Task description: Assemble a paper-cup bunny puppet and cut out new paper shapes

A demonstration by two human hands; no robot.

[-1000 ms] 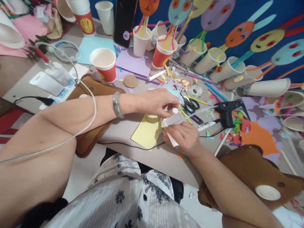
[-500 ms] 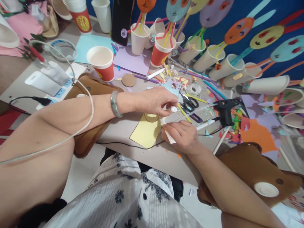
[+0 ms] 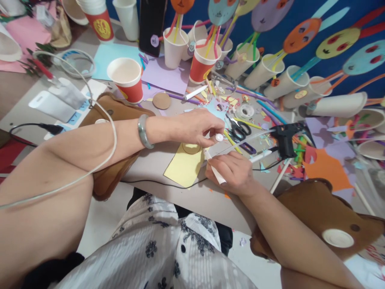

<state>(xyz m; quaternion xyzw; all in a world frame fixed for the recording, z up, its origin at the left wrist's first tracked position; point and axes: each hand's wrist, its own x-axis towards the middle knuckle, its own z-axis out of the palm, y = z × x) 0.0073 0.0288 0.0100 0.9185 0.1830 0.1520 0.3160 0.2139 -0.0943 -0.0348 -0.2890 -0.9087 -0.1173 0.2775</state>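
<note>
My left hand (image 3: 200,127), a bangle on its wrist, reaches over a yellow paper sheet (image 3: 183,166) with a circle drawn on it. Thumb and fingers pinch a small white round-ended piece (image 3: 219,137); it looks like a marker cap, but I cannot be sure. Just below, my right hand (image 3: 231,172) is closed around a white marker (image 3: 217,175), slanted, one end pointing down toward me. A clear glue stick (image 3: 237,144) runs behind its knuckles to a black glue gun (image 3: 285,140). Black scissors (image 3: 239,130) lie beyond my left fingertips.
Paper cups holding face puppets (image 3: 302,35) line the back. A red paper cup (image 3: 126,80) and a cardboard disc (image 3: 161,100) stand left of a tape roll (image 3: 246,111) among paper scraps. A white cable (image 3: 113,136) crosses my left arm. Orange paper (image 3: 325,168) lies right.
My right hand has shifted slightly to the right with the marker, whose lower end sits a little lower. More of the clear glue stick shows between the hands. My left hand keeps its pinch.
</note>
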